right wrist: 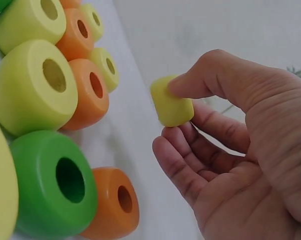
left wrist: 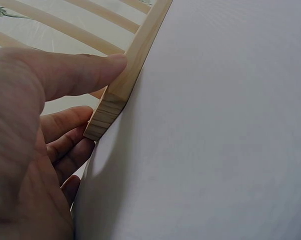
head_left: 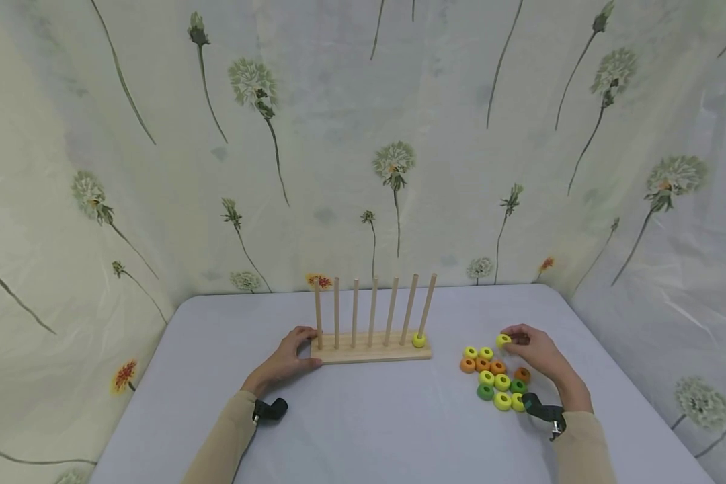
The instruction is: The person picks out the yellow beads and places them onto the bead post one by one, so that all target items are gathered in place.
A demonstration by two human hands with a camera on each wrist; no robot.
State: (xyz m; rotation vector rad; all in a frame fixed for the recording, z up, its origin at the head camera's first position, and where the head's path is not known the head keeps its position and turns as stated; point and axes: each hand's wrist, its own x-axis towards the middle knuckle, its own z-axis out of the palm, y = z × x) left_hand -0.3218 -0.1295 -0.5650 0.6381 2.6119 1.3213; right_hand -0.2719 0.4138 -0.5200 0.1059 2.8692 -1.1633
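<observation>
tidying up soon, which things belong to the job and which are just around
In the job:
peg rack
pegged yellow bead
held yellow bead
loose yellow beads, orange beads, green beads

Just around:
wrist cameras
table
flowered backdrop

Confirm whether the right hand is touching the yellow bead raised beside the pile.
Touching. The right wrist view shows it: the right hand pinches the yellow bead, its thumb lying against the bead's near side.
</observation>
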